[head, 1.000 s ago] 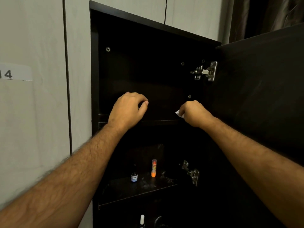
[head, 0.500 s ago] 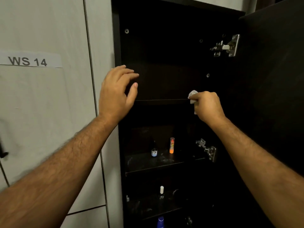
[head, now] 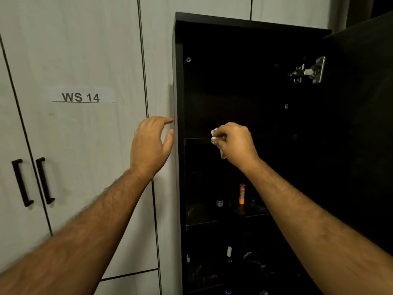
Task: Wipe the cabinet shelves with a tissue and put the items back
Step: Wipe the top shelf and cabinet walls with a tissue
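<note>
- Indoor storage spot, likely a home bedroom or a shared room; which one cannot be told.
- Wall of pale wood-grain wardrobe doors (head: 89, 145) with paired black bar handles (head: 32, 182).
- Printed paper label (head: 81, 95) reading "WS 14" stuck on one door: a numbered station.
- Tall dark cabinet (head: 178, 81), its door (head: 361, 124) open on a metal hinge (head: 310, 70).
- Shelves hold small bottles (head: 219, 202) and an orange tube (head: 242, 193), toiletry-like.
- Dark curtain (head: 361, 9) at upper right.

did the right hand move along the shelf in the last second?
Yes. The right hand, gripping the tissue, went from the hinge side of the shelf edge toward the cabinet's left wall.
</note>
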The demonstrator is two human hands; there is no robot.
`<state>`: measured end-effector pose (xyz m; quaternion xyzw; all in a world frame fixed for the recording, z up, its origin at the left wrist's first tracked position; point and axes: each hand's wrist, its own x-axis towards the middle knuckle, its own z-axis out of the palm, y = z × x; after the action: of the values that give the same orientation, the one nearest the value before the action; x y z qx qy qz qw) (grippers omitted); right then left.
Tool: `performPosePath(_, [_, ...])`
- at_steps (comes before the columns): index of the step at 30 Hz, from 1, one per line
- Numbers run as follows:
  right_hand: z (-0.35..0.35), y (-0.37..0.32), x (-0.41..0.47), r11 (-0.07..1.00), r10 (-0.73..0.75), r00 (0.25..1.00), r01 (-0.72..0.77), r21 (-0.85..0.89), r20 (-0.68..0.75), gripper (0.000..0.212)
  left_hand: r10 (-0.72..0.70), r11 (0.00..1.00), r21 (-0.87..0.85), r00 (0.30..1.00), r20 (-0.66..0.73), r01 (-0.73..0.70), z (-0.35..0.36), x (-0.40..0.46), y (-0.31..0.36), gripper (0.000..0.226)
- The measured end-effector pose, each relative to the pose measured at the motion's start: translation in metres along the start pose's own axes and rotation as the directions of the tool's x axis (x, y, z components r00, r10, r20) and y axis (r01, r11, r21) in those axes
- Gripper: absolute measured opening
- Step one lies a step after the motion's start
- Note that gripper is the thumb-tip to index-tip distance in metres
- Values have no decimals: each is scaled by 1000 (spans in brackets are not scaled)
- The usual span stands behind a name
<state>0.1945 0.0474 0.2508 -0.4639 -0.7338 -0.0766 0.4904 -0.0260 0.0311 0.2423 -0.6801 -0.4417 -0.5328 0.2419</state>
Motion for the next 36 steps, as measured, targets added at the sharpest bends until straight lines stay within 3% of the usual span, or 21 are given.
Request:
performPosePath(5, [9, -22, 7, 999, -33, 999, 32, 20, 43, 13, -18, 1000, 4, 1000, -4, 18, -10, 6, -4, 28])
performPosePath(10, [7, -39, 18, 995, 29, 976, -50, 89, 214, 9, -25, 1000, 15, 1000, 3, 25, -21, 17, -3, 31])
performPosePath(14, [2, -51, 33, 981, 57, 997, -65, 180, 47, 10, -1, 1000, 26, 1000, -11, 2, -28, 28, -4, 30])
performPosePath(19, [18, -46, 25, 995, 64, 981, -76, 58, 181, 5, -10, 999, 45, 1000, -22, 11, -35, 35, -6, 31])
performPosePath(24, [6, -44, 21, 985, -9, 974, 47, -163, 226, 11, -5, 998, 59, 1000, -11, 5, -35, 33, -10, 30])
performPosePath(28, [-4, -31, 17, 980, 29, 984, 7, -201, 174, 21, -1, 999, 38, 1000, 15, 0, -28, 25, -7, 29])
performPosePath(36, [-9, -3, 2, 975, 15, 1000, -11, -224, 17, 13, 4, 1000, 19, 998, 59, -5, -6, 2, 11, 29])
